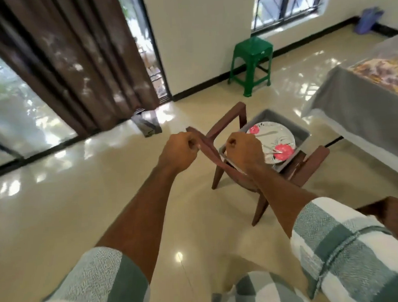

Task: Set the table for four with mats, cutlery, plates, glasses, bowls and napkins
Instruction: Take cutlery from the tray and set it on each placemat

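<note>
A brown mat (213,153) is held edge-on over the chair.

The mat is gripped by both hands, the left hand (178,151) at its far end and the right hand (245,151) nearer, fingers curled, forearms extended. It is probably being carried to the surface (355,107). A floral plate (278,140) with cutlery is left in the grey tray (302,131).

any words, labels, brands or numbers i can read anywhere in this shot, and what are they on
None can be read.
The plate in the grey tray shows only red flowers, no lettering.
The brown mat held in the left hand and the right hand looks plain.
The patterned cloth on the table is too blurred to tell if it bears text.
</note>
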A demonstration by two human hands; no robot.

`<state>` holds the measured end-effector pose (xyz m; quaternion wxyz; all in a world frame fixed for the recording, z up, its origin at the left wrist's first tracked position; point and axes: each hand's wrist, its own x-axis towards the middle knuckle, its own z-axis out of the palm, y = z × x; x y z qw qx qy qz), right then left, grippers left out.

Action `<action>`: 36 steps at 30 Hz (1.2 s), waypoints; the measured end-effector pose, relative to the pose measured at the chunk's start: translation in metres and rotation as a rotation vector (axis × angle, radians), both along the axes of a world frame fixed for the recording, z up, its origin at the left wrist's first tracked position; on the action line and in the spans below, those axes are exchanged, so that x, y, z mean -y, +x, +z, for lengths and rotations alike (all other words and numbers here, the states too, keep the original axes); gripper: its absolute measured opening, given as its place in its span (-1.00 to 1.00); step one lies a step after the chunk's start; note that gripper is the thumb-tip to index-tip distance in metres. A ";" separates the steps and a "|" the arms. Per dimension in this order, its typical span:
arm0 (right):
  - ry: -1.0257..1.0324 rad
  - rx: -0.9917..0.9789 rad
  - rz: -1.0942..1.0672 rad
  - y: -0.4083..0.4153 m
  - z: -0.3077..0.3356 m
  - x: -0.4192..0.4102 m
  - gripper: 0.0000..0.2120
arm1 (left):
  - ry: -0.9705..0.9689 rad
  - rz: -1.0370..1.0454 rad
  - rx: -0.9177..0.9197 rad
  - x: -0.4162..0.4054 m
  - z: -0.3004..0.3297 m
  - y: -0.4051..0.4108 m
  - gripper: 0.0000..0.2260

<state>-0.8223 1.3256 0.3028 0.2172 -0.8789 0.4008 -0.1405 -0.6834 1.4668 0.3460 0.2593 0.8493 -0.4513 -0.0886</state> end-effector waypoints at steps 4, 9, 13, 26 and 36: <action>0.034 0.014 -0.122 0.074 -0.029 0.054 -0.83 | 0.073 -0.096 -0.033 0.075 -0.022 0.084 -0.92; 0.123 0.046 -0.310 0.158 -0.070 0.130 -0.85 | 0.134 -0.244 -0.065 0.176 -0.049 0.179 -0.93; 0.211 0.011 -0.426 0.210 -0.095 0.182 -0.86 | 0.229 -0.370 -0.064 0.251 -0.069 0.242 -0.90; 0.308 -0.070 -0.937 0.279 -0.193 0.310 -0.54 | 0.458 -1.128 0.204 0.498 -0.166 0.318 -0.56; 0.421 -0.160 -1.398 0.310 -0.238 0.321 -0.34 | 0.590 -1.685 0.348 0.607 -0.230 0.283 -0.27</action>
